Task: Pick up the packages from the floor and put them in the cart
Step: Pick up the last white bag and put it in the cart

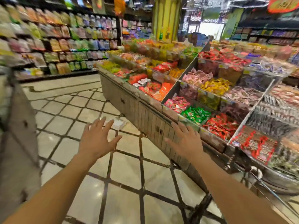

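A pale, clear-wrapped package [119, 123] lies on the tiled floor beside the foot of the candy display, partly hidden behind my left fingertips. My left hand [97, 138] is stretched out in front of me over the floor, fingers spread and empty. My right hand [186, 141] reaches forward at about the same height, also spread and empty, in front of the display's wooden base. A metal cart [278, 186] shows at the lower right, with its rim and frame only partly in view.
A long candy display [145, 110] with tiered bins of wrapped sweets runs along the right. Shelves of snack bags [56, 46] line the far left wall. A grey cabinet side [19, 143] stands close at the left edge. Tiled aisle floor [64, 102] stretches ahead.
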Action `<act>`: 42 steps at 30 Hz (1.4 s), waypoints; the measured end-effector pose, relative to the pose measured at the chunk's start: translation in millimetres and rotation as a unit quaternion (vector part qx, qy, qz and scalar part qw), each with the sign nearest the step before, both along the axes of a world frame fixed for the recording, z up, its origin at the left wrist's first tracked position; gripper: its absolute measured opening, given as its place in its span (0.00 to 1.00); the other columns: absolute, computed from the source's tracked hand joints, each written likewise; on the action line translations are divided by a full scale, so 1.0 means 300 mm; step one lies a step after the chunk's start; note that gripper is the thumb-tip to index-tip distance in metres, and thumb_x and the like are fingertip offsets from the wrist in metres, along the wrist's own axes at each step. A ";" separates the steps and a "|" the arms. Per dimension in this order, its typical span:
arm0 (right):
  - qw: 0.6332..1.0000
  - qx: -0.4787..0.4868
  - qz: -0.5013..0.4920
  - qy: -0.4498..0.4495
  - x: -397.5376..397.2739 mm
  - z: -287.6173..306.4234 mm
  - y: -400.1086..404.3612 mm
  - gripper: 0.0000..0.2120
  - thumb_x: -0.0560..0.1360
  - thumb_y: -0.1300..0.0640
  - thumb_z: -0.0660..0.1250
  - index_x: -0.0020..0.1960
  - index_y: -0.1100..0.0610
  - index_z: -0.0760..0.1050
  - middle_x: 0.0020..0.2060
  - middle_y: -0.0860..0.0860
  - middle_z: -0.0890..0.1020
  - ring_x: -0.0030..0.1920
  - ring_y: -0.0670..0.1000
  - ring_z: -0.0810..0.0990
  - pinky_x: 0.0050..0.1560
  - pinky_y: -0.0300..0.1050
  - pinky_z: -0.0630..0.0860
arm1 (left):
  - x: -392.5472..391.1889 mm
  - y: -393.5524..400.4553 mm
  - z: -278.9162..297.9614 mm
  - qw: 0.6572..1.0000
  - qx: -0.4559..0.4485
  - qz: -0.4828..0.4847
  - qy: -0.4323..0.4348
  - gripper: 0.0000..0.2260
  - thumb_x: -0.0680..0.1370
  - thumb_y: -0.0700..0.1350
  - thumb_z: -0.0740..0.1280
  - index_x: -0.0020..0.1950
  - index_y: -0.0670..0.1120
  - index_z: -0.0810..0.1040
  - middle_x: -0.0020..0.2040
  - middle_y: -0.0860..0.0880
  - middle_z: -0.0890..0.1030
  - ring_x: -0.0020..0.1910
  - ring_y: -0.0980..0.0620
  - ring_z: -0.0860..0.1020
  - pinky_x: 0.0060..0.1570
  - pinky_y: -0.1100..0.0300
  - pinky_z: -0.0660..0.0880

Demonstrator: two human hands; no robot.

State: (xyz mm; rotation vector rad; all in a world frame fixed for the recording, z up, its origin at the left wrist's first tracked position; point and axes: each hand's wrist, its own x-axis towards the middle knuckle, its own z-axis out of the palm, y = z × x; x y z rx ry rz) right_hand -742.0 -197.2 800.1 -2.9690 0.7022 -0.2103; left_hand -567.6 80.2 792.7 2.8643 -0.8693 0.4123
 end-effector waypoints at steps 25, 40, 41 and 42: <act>0.978 -0.012 0.195 -0.074 1.762 0.048 0.024 0.39 0.79 0.28 0.56 0.84 0.46 0.54 0.80 0.51 0.64 0.79 0.58 0.63 0.74 0.59 0.66 | 1.298 0.081 0.063 0.988 -0.018 0.155 -0.021 0.35 0.79 0.70 0.57 0.81 0.53 0.65 0.79 0.45 0.69 0.79 0.43 0.64 0.78 0.42 0.57; 0.983 -0.018 0.173 -0.051 2.890 0.016 -0.017 0.38 0.80 0.30 0.56 0.84 0.46 0.55 0.79 0.53 0.66 0.77 0.60 0.65 0.71 0.61 0.67 | 2.525 -0.022 -0.067 0.993 -0.004 0.115 0.014 0.40 0.75 0.73 0.48 0.78 0.51 0.69 0.74 0.43 0.74 0.75 0.41 0.69 0.74 0.39 0.64; 0.985 -0.013 0.166 -0.048 2.969 0.022 -0.030 0.38 0.80 0.30 0.57 0.84 0.46 0.55 0.80 0.53 0.65 0.78 0.60 0.64 0.72 0.61 0.67 | 2.611 -0.034 -0.061 0.994 -0.003 0.111 0.018 0.39 0.76 0.73 0.48 0.79 0.51 0.69 0.75 0.43 0.74 0.76 0.42 0.69 0.75 0.39 0.63; 0.986 -0.007 0.159 -0.045 3.043 0.026 -0.045 0.38 0.80 0.30 0.57 0.84 0.45 0.54 0.80 0.53 0.64 0.79 0.60 0.63 0.72 0.61 0.67 | 2.692 -0.046 -0.057 0.994 0.002 0.108 0.022 0.38 0.77 0.73 0.50 0.79 0.51 0.68 0.76 0.43 0.73 0.76 0.42 0.68 0.76 0.39 0.62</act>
